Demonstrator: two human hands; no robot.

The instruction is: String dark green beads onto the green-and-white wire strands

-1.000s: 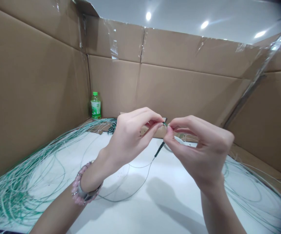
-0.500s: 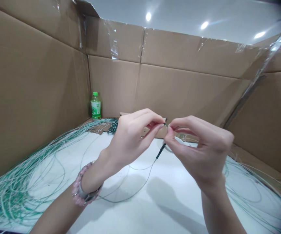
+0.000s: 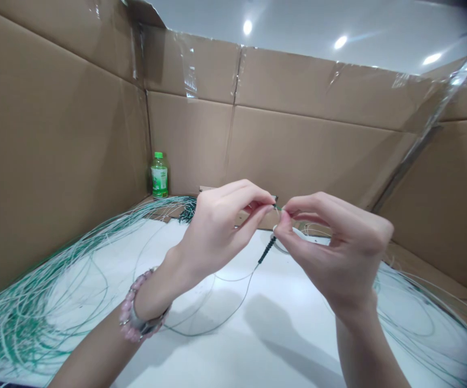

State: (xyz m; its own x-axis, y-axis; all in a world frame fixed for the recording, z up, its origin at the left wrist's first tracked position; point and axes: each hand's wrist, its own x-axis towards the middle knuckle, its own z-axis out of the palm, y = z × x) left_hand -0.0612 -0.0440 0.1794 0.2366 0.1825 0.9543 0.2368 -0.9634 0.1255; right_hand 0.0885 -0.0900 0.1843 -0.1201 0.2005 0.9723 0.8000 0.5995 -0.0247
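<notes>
Green wire end is between my hands, held up off the table; left hand is closed on it, thumb and forefinger pinching; right hand is pinched on it just beside, other fingers curled; fingers partly hide the contact; I'm on fine pinch work at that end; black ribbed sleeve sits just below the right fingertips; grey lead trails from it to the white table under my hands; green-and-white wire coils spread left of my hands; green-capped bottle stands beyond the left hand, against the cardboard wall.

green-capped drink bottle by taped cardboard walls
</notes>
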